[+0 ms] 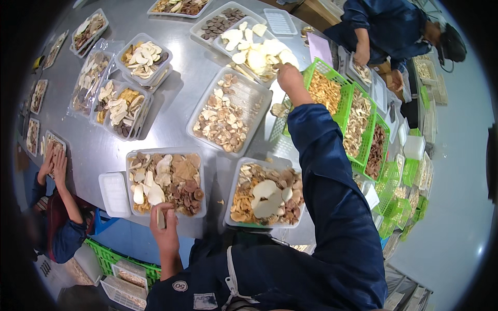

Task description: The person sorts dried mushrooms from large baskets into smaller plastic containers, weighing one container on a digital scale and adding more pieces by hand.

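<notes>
My left hand [165, 229] holds a pale dried slice [160, 219] between thumb and fingers, at the front edge of a tray of mixed dried mushrooms [167, 180]. That tray has brown, tan and white pieces in separate patches. Stretched out ahead, my right hand [291, 79] is at a pile of large pale slices [258, 52] in a clear plastic tub. Its fingertips are at the pile's near edge; whether they grip a slice is unclear. Close to my body, a second mixed tray [266, 194] has big pale slices on top. Between them and the pile stands a larger tub of small mushroom pieces [223, 116].
Green plastic baskets [327, 91] of sorted dried mushrooms line the right side. Stacked filled trays [144, 58] and a plastic bag of mushrooms [91, 79] stand at left. Empty white trays [114, 194] lie beside my tray. Co-workers handle trays at lower left and upper right.
</notes>
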`<state>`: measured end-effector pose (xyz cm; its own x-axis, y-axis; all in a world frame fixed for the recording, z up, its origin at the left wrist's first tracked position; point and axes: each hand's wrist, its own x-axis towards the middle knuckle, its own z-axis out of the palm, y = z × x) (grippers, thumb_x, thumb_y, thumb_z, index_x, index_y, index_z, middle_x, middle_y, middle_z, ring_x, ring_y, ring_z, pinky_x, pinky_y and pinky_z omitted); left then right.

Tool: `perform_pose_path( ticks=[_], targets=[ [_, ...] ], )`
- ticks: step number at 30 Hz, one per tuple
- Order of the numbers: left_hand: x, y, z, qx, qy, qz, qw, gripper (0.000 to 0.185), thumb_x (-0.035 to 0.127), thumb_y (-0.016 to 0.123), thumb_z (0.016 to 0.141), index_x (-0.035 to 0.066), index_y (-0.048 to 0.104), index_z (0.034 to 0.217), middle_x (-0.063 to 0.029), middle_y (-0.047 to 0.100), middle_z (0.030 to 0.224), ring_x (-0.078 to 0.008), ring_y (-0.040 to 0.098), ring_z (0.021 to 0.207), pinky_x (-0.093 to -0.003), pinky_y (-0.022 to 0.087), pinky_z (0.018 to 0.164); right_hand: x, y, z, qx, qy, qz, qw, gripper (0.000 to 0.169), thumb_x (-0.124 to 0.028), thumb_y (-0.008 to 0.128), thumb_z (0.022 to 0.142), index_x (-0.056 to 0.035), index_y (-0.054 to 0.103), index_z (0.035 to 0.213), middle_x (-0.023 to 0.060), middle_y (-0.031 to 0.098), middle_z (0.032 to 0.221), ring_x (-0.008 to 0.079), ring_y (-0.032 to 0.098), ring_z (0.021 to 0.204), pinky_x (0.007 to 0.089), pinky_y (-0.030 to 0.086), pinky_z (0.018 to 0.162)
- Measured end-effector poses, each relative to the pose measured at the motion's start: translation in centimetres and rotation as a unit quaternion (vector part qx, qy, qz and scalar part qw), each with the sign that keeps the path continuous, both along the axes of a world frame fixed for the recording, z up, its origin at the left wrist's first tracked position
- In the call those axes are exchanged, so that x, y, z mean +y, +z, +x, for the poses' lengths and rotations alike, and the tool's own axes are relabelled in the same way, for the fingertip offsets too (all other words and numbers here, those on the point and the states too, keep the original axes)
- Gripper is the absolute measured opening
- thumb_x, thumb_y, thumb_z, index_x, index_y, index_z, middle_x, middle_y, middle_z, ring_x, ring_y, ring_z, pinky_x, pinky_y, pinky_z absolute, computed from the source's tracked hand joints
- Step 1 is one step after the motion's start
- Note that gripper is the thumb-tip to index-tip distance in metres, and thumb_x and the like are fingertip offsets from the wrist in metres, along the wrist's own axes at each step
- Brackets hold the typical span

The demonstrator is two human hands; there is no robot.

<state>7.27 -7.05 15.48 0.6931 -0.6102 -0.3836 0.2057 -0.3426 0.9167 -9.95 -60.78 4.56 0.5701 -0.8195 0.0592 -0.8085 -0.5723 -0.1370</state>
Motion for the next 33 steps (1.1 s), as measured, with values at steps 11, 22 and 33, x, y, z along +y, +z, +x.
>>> perform_pose_path(
  ticks=[11,22,33],
  targets=[
    [-4.7,0.8,1.2,0.018,-0.058,0.006,0.998,0.018,0.012,0.061,0.098,0.002,0.060,0.114,-0.0020,0.057,0.091,-0.0080,0.050,0.075,-0.0237,0.042,0.067,-3.2,0.5,0.4,0.106,0.107,-0.116,0.982,0.016,-0.020,0.061,0.089,-0.0162,0.072,0.101,0.0047,0.068,0.096,0.0270,0.067,0.096,0.0411,0.057,0.075],
    [-33.6,0.8,3.7,-0.068,-0.368,-0.058,0.926,0.077,0.036,0.069,0.094,-0.001,0.033,0.151,-0.0198,0.054,0.134,-0.0252,0.056,0.116,-0.0351,0.046,0.099,18.0,13.4,-11.1,-0.226,-0.049,0.321,0.918,0.027,-0.023,0.070,0.099,-0.0008,0.069,0.114,0.0018,0.071,0.093,0.0081,0.063,0.084,0.0246,0.052,0.074],
    [-16.1,4.5,-2.5,-0.164,-0.248,-0.146,0.943,0.062,0.026,0.062,0.101,-0.002,0.038,0.151,-0.0184,0.059,0.133,-0.0230,0.061,0.116,-0.0325,0.051,0.095,36.5,15.2,-17.0,-0.253,-0.103,0.364,0.891,0.032,-0.022,0.068,0.097,-0.0030,0.067,0.122,0.0107,0.072,0.100,0.0167,0.070,0.089,0.0292,0.054,0.081]
  ],
)
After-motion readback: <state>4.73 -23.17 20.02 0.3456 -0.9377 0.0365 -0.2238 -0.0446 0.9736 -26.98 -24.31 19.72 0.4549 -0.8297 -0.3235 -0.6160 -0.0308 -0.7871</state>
